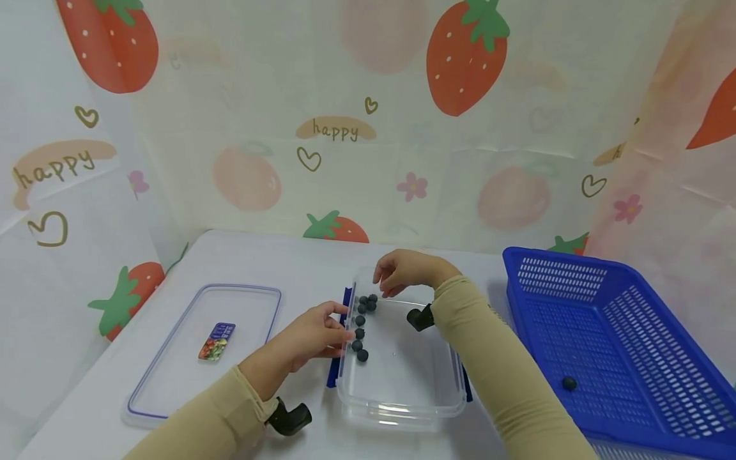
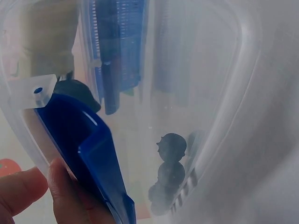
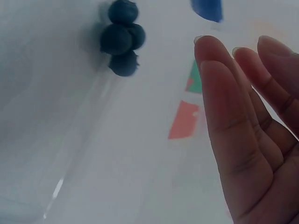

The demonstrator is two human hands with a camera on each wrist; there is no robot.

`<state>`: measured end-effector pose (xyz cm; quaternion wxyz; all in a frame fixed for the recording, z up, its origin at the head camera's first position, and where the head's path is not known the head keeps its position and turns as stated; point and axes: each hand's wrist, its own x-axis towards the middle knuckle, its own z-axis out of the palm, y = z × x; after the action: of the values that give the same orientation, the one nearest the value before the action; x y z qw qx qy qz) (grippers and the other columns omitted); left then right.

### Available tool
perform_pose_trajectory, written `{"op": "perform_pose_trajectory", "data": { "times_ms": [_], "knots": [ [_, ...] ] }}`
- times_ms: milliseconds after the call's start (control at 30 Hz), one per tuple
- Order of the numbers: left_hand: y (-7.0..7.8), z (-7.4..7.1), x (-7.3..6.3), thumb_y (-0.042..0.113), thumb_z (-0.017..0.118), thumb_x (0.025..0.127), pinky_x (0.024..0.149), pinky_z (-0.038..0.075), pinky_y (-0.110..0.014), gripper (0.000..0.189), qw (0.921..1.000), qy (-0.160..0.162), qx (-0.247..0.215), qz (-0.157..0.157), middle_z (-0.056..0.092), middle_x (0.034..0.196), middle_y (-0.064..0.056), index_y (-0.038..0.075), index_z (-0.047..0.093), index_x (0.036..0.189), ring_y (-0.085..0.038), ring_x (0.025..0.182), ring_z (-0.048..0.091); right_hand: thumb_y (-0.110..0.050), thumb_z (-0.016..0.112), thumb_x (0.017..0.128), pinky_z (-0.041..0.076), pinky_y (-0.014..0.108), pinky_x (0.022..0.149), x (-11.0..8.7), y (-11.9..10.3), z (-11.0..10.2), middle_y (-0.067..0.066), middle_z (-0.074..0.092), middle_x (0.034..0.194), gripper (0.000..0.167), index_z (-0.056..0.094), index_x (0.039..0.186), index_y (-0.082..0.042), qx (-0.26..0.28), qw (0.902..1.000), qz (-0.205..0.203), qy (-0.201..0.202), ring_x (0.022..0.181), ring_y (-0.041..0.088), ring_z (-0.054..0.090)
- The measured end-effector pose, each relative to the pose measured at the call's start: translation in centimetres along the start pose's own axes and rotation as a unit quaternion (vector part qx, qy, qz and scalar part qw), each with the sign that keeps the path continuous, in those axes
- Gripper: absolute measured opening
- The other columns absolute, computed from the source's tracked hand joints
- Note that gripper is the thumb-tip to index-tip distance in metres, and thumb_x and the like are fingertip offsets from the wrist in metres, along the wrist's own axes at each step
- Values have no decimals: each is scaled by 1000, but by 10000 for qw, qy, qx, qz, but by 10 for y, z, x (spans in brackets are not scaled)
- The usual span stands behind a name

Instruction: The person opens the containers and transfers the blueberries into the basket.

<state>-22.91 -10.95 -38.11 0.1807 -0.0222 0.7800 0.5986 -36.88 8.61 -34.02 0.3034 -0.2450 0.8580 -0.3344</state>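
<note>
A clear plastic storage box [image 1: 402, 383] with blue side latches stands uncovered on the table. Several blueberries [image 1: 360, 321] lie in a line along its left wall, bunched at the far end. My left hand [image 1: 313, 335] grips the box's left rim, its fingers beside the blue latch [image 2: 93, 144]. Through the clear wall in the left wrist view, a few blueberries [image 2: 172, 148] show. My right hand [image 1: 408, 271] hovers over the far end of the box, fingers loosely bent with nothing between them. In the right wrist view its fingers [image 3: 233, 126] are apart from the clustered blueberries [image 3: 117, 39].
A clear lid [image 1: 172, 377] with a blue seal and a colourful label [image 1: 216, 341] lies to the left. On the right stands a blue plastic basket [image 1: 598, 364] holding one blueberry [image 1: 569, 383]. A strawberry-print curtain [image 1: 276, 76] hangs behind the table.
</note>
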Motion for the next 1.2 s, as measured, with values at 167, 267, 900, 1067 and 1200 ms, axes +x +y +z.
{"op": "perform_pose_trajectory", "data": {
  "times_ms": [167, 267, 900, 1067, 1200],
  "knots": [
    [0, 0, 1, 13, 65, 85, 69, 55, -31, 51, 10000, -27, -28, -1, 60, 92, -14, 11, 42, 130, -19, 73, 61, -1, 60, 85, 54, 28, 73, 11, 5, 12, 14, 61, 94, 18, 61, 103, 2, -133, 9995, 215, -206, 81, 22, 64],
    [0, 0, 1, 13, 65, 85, 68, 55, -31, 52, 10000, -39, -6, 23, 59, 90, -13, 10, 42, 130, -19, 73, 62, -1, 60, 84, 54, 28, 72, 14, 7, 17, 11, 60, 89, 17, 62, 102, -1, -305, 9985, 363, -274, 79, 22, 63],
    [-1, -1, 1, 10, 64, 85, 68, 55, -31, 50, 9999, -39, -96, 46, 58, 86, -10, 8, 42, 130, -18, 71, 60, -1, 63, 81, 54, 26, 70, 23, 19, 32, 8, 60, 88, 20, 63, 100, -6, -863, 9934, 715, -235, 73, 17, 62],
    [-2, 0, 2, 10, 64, 85, 67, 55, -31, 51, 10000, -28, -62, 37, 59, 86, -10, 9, 42, 130, -18, 71, 61, -4, 65, 81, 54, 25, 69, 24, 19, 35, 7, 59, 89, 17, 65, 97, -9, -1023, 9913, 761, -336, 74, 17, 62],
    [-1, -1, 2, 10, 64, 85, 67, 55, -30, 51, 9999, -44, -74, 56, 59, 86, -10, 9, 41, 130, -18, 70, 60, -7, 64, 83, 54, 26, 69, 25, 19, 37, 6, 60, 89, 12, 65, 95, -9, -1068, 9909, 684, -440, 73, 17, 62]
  ]
}}
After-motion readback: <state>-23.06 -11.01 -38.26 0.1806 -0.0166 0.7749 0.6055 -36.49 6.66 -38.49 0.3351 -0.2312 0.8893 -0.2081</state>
